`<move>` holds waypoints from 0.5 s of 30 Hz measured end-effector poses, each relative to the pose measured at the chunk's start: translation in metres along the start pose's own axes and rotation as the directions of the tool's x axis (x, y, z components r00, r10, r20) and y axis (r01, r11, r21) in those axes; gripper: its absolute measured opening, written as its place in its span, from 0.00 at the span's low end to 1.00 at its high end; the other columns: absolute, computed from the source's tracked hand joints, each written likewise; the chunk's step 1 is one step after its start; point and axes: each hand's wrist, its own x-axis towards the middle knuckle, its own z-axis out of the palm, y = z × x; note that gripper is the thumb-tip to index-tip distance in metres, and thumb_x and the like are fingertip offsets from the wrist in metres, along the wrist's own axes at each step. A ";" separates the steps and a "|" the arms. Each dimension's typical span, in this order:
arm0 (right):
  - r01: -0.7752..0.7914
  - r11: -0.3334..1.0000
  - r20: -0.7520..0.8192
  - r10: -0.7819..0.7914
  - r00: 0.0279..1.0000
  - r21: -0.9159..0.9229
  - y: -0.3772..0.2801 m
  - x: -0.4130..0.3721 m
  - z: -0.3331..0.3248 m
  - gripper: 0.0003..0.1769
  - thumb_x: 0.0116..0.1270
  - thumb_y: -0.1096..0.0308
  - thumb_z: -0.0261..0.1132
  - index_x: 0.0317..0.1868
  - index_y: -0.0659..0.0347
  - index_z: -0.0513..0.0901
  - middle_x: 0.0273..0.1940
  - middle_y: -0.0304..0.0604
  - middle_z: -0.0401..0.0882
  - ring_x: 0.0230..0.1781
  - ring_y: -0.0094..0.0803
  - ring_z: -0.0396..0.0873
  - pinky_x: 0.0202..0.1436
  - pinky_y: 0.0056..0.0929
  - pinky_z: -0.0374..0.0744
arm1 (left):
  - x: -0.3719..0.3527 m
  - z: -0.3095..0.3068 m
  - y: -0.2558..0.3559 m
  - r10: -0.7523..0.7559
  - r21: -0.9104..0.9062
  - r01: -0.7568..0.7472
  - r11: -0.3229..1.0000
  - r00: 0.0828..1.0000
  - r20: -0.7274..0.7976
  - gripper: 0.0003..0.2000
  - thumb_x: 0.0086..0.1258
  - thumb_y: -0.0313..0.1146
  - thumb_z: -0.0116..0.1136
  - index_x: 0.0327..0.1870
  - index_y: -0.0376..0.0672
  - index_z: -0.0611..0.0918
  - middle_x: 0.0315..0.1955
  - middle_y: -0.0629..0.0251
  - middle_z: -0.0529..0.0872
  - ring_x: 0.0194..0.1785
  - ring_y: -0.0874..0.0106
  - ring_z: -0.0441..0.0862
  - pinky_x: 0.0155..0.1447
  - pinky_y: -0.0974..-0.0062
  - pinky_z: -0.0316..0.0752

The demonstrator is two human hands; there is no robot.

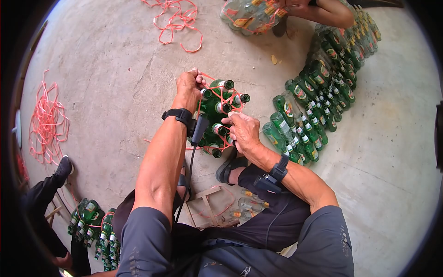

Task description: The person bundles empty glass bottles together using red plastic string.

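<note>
Several green glass bottles [212, 108] stand upright in a bundle on the floor before me, necks up. Pink plastic twine [208, 76] crosses between and around their necks. At the bundle's far left edge, my left hand [189, 85] is closed in a fist on the twine, which runs from it to the right over the bottles. My right hand [244, 130] is at the near right side, thumb and finger pinched on the twine beside a bottle neck. Its lower fingers are curled and partly hidden.
Rows of green and clear bottles [318, 99] lie at the right. Loose twine piles [48, 120] lie at the left and far side. Another person's arm [325, 13] is by clear bottles [249, 17]. Bundled green bottles [87, 217] and another person's shoe [63, 169] are lower left.
</note>
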 end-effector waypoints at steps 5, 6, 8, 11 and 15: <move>0.076 0.989 0.003 -0.076 0.997 -0.130 0.001 -0.002 0.002 0.13 0.68 0.66 0.58 0.36 0.71 0.80 0.28 0.42 0.83 0.12 0.16 0.62 0.15 0.19 0.61 | -0.001 0.003 0.001 0.005 -0.019 -0.006 1.000 0.999 -0.041 0.09 0.74 0.30 0.44 0.30 0.41 0.72 0.13 0.72 0.68 0.18 0.74 0.67 0.23 0.78 0.61; 0.141 0.960 0.043 -0.134 0.990 -0.242 0.003 -0.001 0.001 0.13 0.69 0.67 0.57 0.37 0.73 0.80 0.30 0.45 0.85 0.12 0.18 0.64 0.15 0.23 0.65 | -0.001 0.002 0.001 0.007 -0.033 -0.008 0.999 0.999 -0.042 0.09 0.74 0.29 0.44 0.30 0.41 0.72 0.13 0.71 0.68 0.18 0.74 0.67 0.23 0.78 0.62; 0.275 0.879 0.089 -0.262 0.961 -0.388 0.009 0.000 0.000 0.12 0.68 0.68 0.58 0.39 0.72 0.80 0.28 0.43 0.84 0.13 0.17 0.65 0.16 0.23 0.66 | -0.001 0.002 0.000 0.014 -0.037 -0.016 0.999 0.999 -0.051 0.09 0.74 0.29 0.45 0.30 0.41 0.72 0.13 0.71 0.68 0.18 0.74 0.67 0.23 0.78 0.62; 0.488 0.633 0.210 -0.464 0.861 -0.601 0.021 0.000 -0.005 0.11 0.68 0.69 0.58 0.43 0.70 0.79 0.24 0.44 0.82 0.15 0.23 0.69 0.19 0.28 0.68 | 0.000 0.002 -0.001 0.029 -0.035 -0.031 0.999 0.998 -0.055 0.09 0.74 0.30 0.45 0.30 0.40 0.73 0.13 0.71 0.68 0.18 0.74 0.68 0.23 0.78 0.63; 0.596 0.065 0.465 -0.559 0.686 -0.801 0.018 -0.003 -0.007 0.15 0.69 0.70 0.56 0.47 0.76 0.75 0.24 0.53 0.81 0.20 0.48 0.79 0.23 0.41 0.75 | 0.003 0.000 -0.002 0.046 -0.015 -0.047 0.999 0.997 -0.057 0.09 0.74 0.30 0.46 0.30 0.41 0.72 0.13 0.71 0.68 0.18 0.74 0.67 0.22 0.78 0.63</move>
